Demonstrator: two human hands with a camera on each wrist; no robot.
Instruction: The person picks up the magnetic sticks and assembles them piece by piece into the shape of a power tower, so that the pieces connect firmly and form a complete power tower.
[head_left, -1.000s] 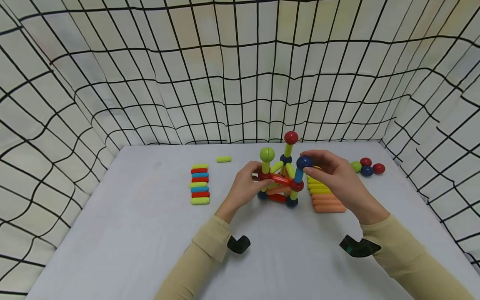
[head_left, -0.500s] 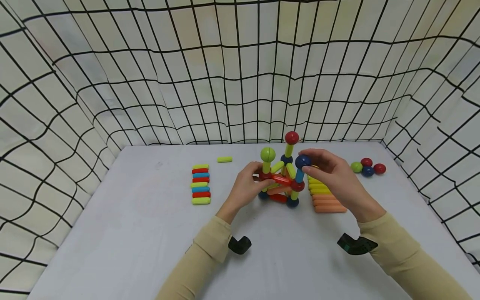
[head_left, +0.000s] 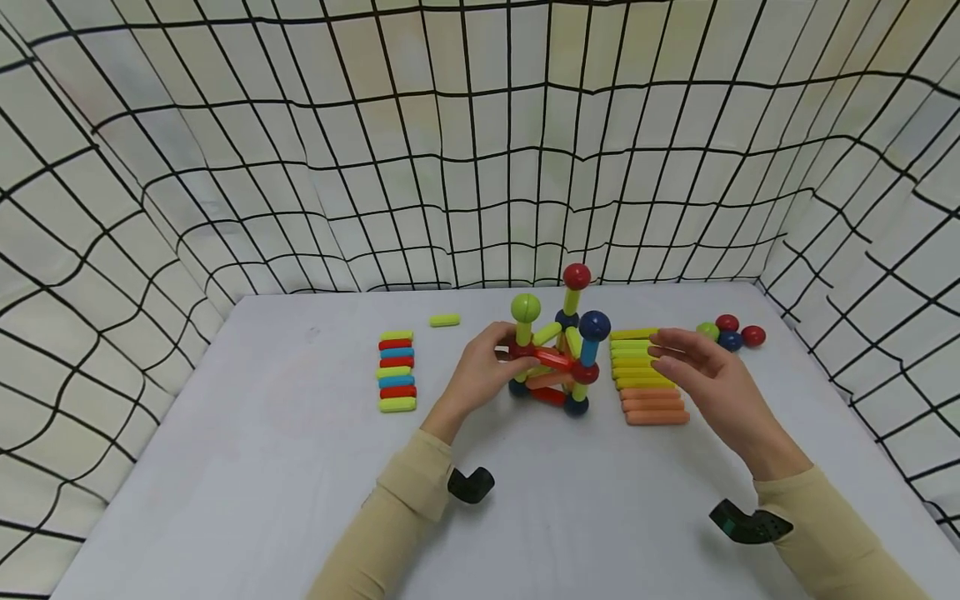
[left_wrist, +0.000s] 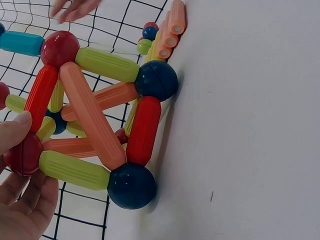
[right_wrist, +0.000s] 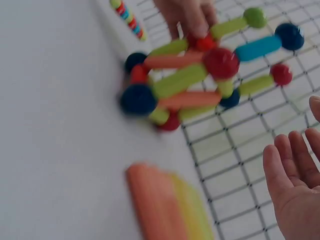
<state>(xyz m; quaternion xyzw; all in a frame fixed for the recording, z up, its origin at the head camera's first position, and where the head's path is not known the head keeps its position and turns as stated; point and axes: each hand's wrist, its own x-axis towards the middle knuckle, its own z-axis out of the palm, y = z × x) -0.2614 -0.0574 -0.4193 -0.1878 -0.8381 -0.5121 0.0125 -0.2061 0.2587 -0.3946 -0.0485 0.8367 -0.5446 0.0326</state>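
A structure of coloured rods and balls point(head_left: 551, 358) stands on the white table, with green, red and dark blue balls topping its uprights. My left hand point(head_left: 483, 371) grips the red ball point(left_wrist: 26, 154) at its left corner, thumb on one side and fingers on the other. On the right front upright, a dark blue ball point(head_left: 594, 326) caps a blue rod point(right_wrist: 258, 48). My right hand point(head_left: 712, 387) is off to the right of the structure, fingers relaxed and holding nothing, above the row of yellow and orange rods point(head_left: 656, 396).
Several short rods point(head_left: 397, 372) lie in a column on the left, and a lone green rod point(head_left: 445, 320) lies behind them. Loose red, blue and green balls point(head_left: 729, 340) cluster at the back right. A black-grid net point(head_left: 480, 167) surrounds the table's back and sides.
My right hand has let go of the dark blue ball and moved right, away from the structure. The left hand keeps its grip on the red ball.
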